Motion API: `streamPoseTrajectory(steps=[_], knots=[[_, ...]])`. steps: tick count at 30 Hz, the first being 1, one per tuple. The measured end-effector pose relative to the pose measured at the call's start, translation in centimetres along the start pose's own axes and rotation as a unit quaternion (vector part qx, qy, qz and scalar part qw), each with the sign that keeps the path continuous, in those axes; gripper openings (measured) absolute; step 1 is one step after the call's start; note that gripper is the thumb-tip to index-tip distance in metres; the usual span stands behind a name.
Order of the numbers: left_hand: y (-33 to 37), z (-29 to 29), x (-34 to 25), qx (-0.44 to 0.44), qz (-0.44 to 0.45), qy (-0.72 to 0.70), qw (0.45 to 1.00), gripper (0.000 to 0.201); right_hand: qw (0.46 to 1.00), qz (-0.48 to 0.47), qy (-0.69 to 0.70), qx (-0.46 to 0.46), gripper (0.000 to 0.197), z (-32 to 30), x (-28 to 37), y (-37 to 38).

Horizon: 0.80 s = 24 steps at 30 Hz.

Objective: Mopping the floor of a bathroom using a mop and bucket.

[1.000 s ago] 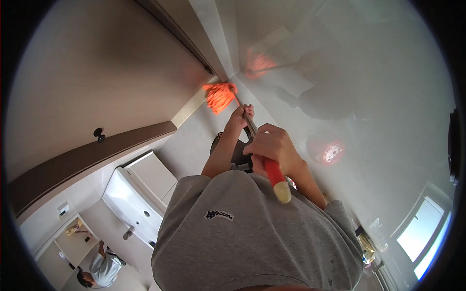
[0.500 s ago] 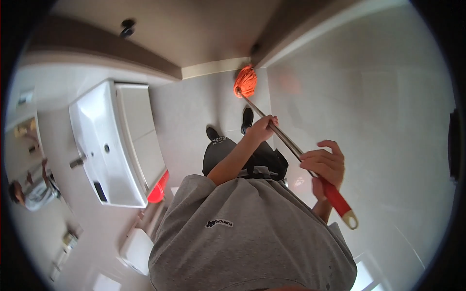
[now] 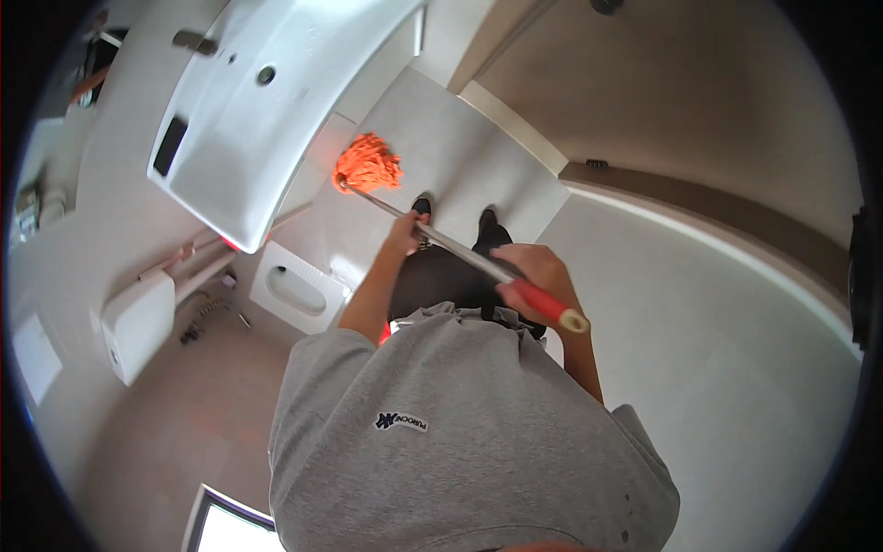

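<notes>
A mop with an orange strand head (image 3: 371, 164) rests on the grey floor, ahead and to the left of my feet. Its metal pole slants back toward me and ends in a red grip (image 3: 541, 300) with a pale cap. My left hand (image 3: 406, 234) is wrapped round the pole at its lower middle. Up by the red grip, my right hand (image 3: 538, 272) closes round the handle, slightly blurred. The mop head lies near the base of the cabinet below the washbasin.
A white washbasin (image 3: 230, 138) with a metal tap (image 3: 195, 41) stands at the left. Behind it are a squat toilet (image 3: 299, 289) and a white cistern (image 3: 138, 327). A brown door (image 3: 699, 101) with a raised sill is at the far right, beside a pale wall (image 3: 699, 313).
My body and view have turned left. The mop head has swung from the far corner by the door to the floor near the basin cabinet. My right hand's fingers have closed round the handle.
</notes>
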<state>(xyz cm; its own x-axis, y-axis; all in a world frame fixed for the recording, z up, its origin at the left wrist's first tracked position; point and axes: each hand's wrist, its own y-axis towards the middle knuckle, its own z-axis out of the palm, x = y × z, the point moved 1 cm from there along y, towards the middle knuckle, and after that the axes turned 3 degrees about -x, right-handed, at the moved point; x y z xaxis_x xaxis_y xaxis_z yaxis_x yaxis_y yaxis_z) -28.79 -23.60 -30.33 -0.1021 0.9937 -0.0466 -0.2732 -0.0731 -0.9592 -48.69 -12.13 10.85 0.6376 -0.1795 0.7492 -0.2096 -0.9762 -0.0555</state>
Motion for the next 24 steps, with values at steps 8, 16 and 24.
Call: streamPoseTrajectory(steps=[8,16,24], knots=[[-6.8,-8.7,-8.7,0.099,0.032,-0.280,0.954,0.012,0.977,0.041,-0.206,-0.028,0.078,-12.7,-11.0,15.1],[-9.9,-4.1,-1.2,0.096,0.053,-0.365,0.925,0.009,0.942,0.155,-0.115,-0.275,0.068,-23.5,-33.4,26.8],[-10.8,-0.4,3.2,0.061,0.068,-0.384,0.919,0.012,0.817,0.277,0.446,-0.237,0.055,-19.1,-31.9,30.3]])
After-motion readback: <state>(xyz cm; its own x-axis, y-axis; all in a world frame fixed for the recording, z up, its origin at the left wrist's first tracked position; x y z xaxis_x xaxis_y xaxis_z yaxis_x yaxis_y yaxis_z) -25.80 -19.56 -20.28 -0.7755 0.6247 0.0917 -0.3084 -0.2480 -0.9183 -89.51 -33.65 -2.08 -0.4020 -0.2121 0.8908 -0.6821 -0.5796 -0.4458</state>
